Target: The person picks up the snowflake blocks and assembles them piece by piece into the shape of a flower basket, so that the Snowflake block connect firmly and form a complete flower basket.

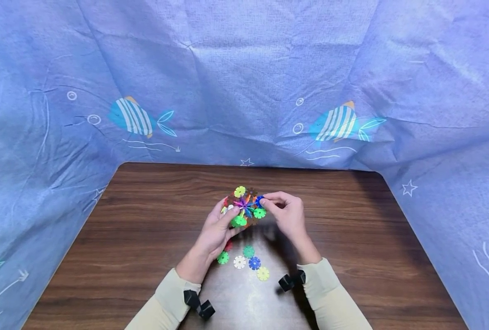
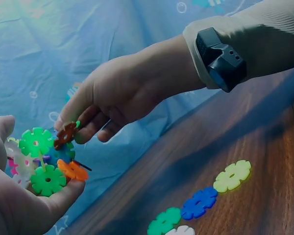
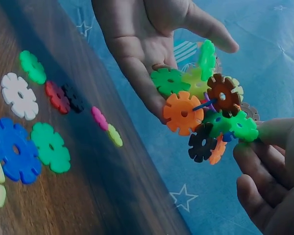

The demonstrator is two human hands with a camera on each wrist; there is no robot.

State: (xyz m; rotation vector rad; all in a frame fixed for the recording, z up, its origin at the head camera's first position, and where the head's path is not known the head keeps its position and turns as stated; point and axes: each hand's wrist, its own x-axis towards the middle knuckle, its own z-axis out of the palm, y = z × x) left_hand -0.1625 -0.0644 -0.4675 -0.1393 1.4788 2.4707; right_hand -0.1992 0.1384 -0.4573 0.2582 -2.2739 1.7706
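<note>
Both hands are raised over the table around a cluster of interlocking notched plastic discs [image 3: 183, 113] in green, orange, brown, black and other colours. My left hand [image 1: 214, 232] holds the cluster from the left, its thumb across the near side and its fingers underneath. From the right, my right hand [image 1: 287, 214] pinches a blue notched disc [image 1: 259, 201] at the cluster's right side between thumb and fingertips. A green disc [image 1: 259, 213] sits just below that blue one. In the left wrist view a brown disc [image 2: 65, 135] lies close to the right hand's fingertips.
On the wooden table [image 1: 145, 256] below the hands lie loose discs: a white one [image 1: 239, 262], a blue one [image 1: 254, 263], a yellow one [image 1: 262, 274] and several more. A blue fish-patterned cloth [image 1: 244, 91] hangs behind and beside the table.
</note>
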